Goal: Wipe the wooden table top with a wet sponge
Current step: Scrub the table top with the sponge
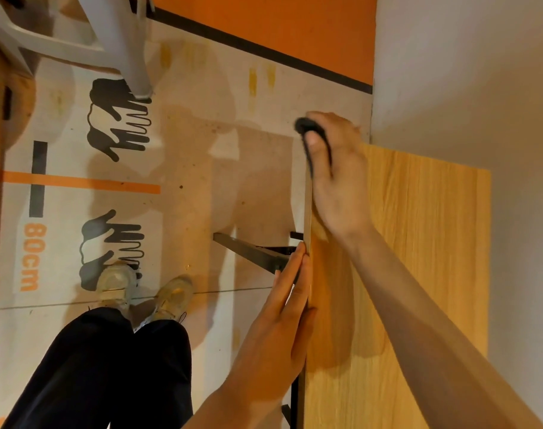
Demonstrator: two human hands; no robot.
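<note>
Now, right hand [338, 178] clamped on dark sponge [310, 131] (table [418, 243] edge), left hand [282, 311] flat, fingers straight.

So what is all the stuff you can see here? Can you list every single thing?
wooden table top: one, light yellow-brown wood grain, right side, next to the wall
sponge: one, dark, at the table's far left edge, in the right hand
table frame: one, dark metal, under the table top's left edge
floor mat: one, pale with black handprints, orange stripe and "80cm", on the floor
chair: one, white plastic, top left, a leg on the mat
wall: white on the right, orange at top
shoes: two, pale yellowish, on the mat
trousers: dark, bottom left
left hand: fingers straight along the table's edge
right hand: grips the sponge
</note>
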